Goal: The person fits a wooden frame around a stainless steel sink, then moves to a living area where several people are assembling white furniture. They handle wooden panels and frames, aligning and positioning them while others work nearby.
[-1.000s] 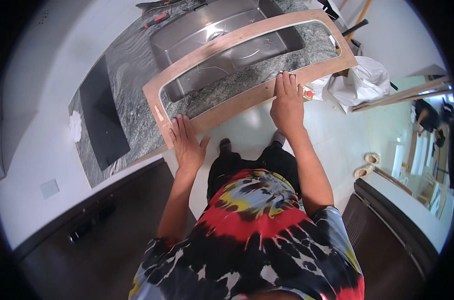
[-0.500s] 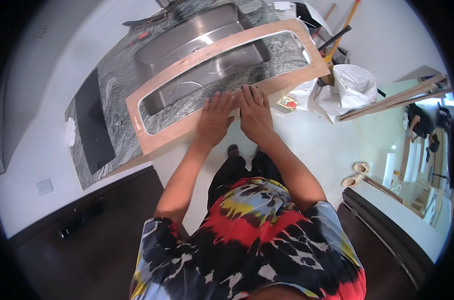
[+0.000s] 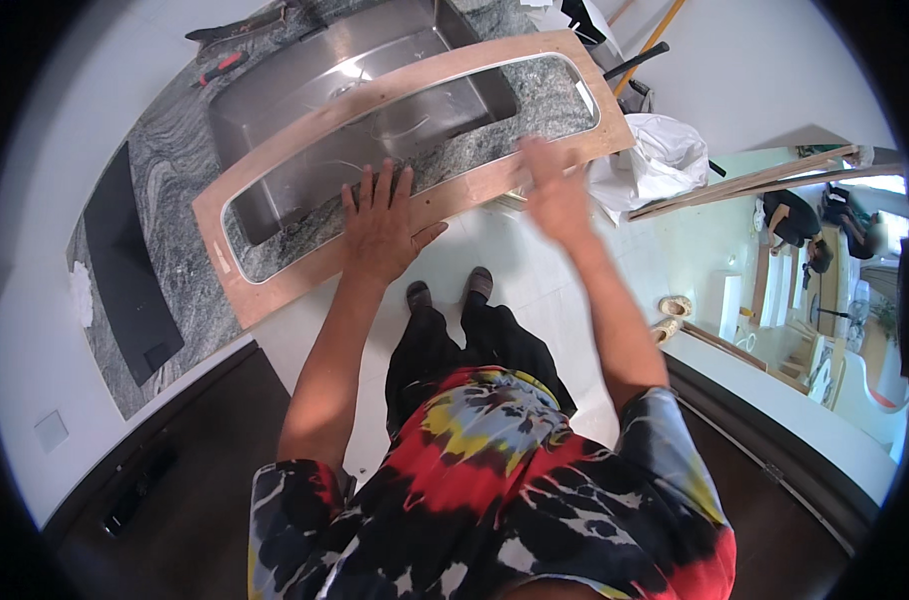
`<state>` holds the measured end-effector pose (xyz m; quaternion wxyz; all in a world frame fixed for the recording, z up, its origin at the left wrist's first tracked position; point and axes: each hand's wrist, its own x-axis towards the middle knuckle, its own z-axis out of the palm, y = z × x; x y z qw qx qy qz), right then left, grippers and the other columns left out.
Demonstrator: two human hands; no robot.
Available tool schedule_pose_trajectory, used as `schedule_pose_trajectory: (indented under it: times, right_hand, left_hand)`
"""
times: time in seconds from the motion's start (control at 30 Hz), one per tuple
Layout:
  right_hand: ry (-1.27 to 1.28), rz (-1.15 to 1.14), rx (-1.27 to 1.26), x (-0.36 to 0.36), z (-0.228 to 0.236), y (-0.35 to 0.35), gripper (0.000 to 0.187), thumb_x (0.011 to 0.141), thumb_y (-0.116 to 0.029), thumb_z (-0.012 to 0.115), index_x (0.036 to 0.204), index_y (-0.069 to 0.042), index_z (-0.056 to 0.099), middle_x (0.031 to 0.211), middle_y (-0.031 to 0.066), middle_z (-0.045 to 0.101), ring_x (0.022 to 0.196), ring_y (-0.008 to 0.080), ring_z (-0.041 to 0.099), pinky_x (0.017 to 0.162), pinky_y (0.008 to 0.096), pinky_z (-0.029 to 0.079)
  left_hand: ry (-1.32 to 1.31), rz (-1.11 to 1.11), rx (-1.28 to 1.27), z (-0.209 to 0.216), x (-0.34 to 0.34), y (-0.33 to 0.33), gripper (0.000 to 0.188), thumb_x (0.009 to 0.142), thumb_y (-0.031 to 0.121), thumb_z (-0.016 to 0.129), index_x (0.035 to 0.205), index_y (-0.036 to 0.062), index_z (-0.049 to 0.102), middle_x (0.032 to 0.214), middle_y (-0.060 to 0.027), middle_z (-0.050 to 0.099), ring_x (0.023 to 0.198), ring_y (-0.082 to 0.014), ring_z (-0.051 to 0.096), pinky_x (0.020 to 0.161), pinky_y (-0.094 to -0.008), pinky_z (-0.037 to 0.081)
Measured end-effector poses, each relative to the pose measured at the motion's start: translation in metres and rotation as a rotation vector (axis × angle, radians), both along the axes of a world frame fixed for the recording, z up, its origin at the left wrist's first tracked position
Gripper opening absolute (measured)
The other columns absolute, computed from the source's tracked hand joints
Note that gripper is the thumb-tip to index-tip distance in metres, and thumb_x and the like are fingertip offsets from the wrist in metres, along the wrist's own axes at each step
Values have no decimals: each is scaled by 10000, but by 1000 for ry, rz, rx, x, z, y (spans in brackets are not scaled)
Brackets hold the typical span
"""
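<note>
A long wooden frame (image 3: 475, 192) with a rounded, white-edged opening lies across the front of a steel sink (image 3: 285, 85) and a grey veined stone countertop (image 3: 175, 225). My left hand (image 3: 380, 228) rests on its near rail, palm down, with the fingers stretched out and the thumb apart. Farther right, my right hand (image 3: 558, 195) is over or on the same rail near its right end. Motion smears its fingers, so their shape and contact cannot be made out. Through the opening show the sink basin and some stone.
A dark panel (image 3: 130, 265) lies on the countertop's left part; a red-and-black hand tool (image 3: 222, 68) is behind the sink's left corner. White sacks (image 3: 660, 160) and long wooden strips (image 3: 745, 190) stand to the right. Slippers (image 3: 675, 306) lie on the floor. Another person (image 3: 793, 220) bends over farther right.
My hands, side by side before, are now apart: the left farther left along the near rail, the right toward its right end. The whole view has shifted, bringing the hand tool into fuller sight.
</note>
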<state>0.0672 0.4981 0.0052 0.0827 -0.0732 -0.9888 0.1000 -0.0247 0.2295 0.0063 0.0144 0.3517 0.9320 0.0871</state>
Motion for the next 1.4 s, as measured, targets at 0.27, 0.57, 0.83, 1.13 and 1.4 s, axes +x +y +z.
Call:
schedule_pose_trajectory:
  times: [0.27,0.57,0.83,1.13,1.4]
  right_hand:
    - [82,102,-115,-5,3,-125,590,789,-94,624,1371,-49,540,1437,186,533,1361,339,476,1114,619,321]
    - [80,-328,23,-11,-4,32,564,888,-229,633,1412,-58,513,1468,157,524,1392,315,461,1128,649,258]
    - [31,-109,-59,0,-21,5,704,842,-182,647,1501,-95,411,1538,142,449,1435,301,410,1148,658,235]
    - [78,-6,-261,-2,13,-129,554,908,-184,571,1415,18,476,1502,173,470,1434,296,401,1168,662,193]
    - [126,-361,147,-10,-10,53,549,855,-114,572,1398,-44,526,1481,152,512,1382,337,471,1134,666,240]
  left_hand:
    - [20,15,-101,-5,-2,1,967,829,699,620,1500,43,386,1587,-199,315,1475,-405,270,1168,-640,200]
    - [-15,30,-5,6,0,8,1015,809,729,616,1504,29,375,1586,-204,321,1468,-409,286,1168,-634,204]
    - [-3,45,-5,6,-4,9,974,830,707,612,1500,37,387,1576,-204,334,1459,-403,300,1163,-630,214]
    - [2,20,-45,-1,-2,5,953,841,673,629,1511,44,375,1582,-198,323,1449,-402,311,1165,-634,200]
    - [-51,28,-51,12,1,12,958,838,665,636,1514,39,370,1568,-206,339,1446,-399,307,1171,-630,189]
